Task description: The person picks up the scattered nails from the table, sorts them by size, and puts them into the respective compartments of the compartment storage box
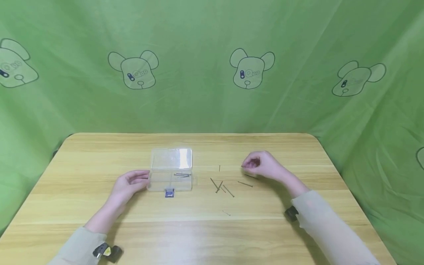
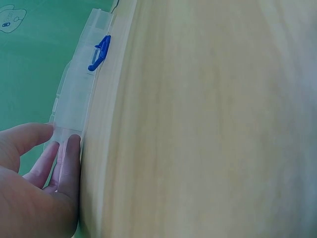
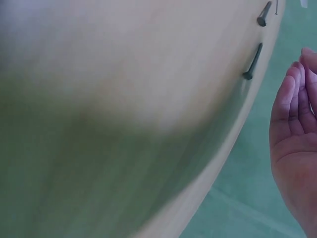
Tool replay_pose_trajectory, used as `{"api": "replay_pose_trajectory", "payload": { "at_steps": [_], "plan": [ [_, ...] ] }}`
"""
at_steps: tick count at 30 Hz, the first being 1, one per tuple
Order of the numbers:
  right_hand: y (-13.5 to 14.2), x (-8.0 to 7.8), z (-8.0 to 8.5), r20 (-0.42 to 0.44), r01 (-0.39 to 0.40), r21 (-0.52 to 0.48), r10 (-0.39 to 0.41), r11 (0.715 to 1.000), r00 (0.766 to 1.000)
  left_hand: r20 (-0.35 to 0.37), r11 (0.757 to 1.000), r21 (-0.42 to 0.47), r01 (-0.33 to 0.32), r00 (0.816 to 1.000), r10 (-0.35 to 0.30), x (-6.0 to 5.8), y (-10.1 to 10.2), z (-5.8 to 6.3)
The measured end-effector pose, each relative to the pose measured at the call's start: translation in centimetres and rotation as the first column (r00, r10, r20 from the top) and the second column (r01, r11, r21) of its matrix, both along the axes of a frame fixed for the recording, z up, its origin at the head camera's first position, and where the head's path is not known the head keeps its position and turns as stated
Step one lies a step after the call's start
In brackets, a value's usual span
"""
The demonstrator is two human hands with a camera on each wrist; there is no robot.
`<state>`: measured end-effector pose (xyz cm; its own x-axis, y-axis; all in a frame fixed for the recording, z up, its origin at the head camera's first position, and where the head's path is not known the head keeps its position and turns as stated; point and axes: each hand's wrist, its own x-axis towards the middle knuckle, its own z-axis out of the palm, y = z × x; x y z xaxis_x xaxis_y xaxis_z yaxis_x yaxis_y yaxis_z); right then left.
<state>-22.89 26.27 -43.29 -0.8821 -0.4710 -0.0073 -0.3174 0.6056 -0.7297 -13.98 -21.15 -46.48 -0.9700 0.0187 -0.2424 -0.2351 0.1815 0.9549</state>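
A clear plastic compartment box (image 1: 159,183) with its lid (image 1: 163,159) raised sits left of the middle of the table, its blue latch (image 1: 169,193) facing the near edge. Several nails (image 1: 183,175) lie in its right back compartment. My left hand (image 1: 127,187) holds the box by its left end, fingertips at the corners, as the left wrist view also shows. Over the table to the right, my right hand (image 1: 265,165) has curled fingers with their tips by the thumb, and nothing shows between them. Below it lie two nails, one dark nail (image 3: 253,62) and another nail (image 3: 264,15).
Between box and right hand, several long nails (image 1: 228,191) lie crossed or close together on the wooden table (image 1: 185,239). A small nail (image 1: 219,168) lies behind them, and a thin one (image 1: 226,213) nearer the front. A green curtain (image 1: 198,106) hangs behind the table.
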Motion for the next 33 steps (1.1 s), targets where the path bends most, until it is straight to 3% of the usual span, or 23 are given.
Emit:
{"api": "replay_pose_trajectory", "payload": {
  "at_steps": [17, 33],
  "plan": [
    [1.9, 0.2, -0.9, 0.096, -0.055, 0.086, 0.047, 0.995, 0.994, 0.005, 1.0, -0.005, 0.003, 1.0, -0.003, 0.0, 0.0, 0.1],
    [1.4, -0.3, -1.2, 0.056, -0.053, 0.144, 0.045, 0.988, 0.997, 0.009, 1.0, -0.007, 0.002, 1.0, -0.002, -0.1, 0.0, 0.0]
  ]
}}
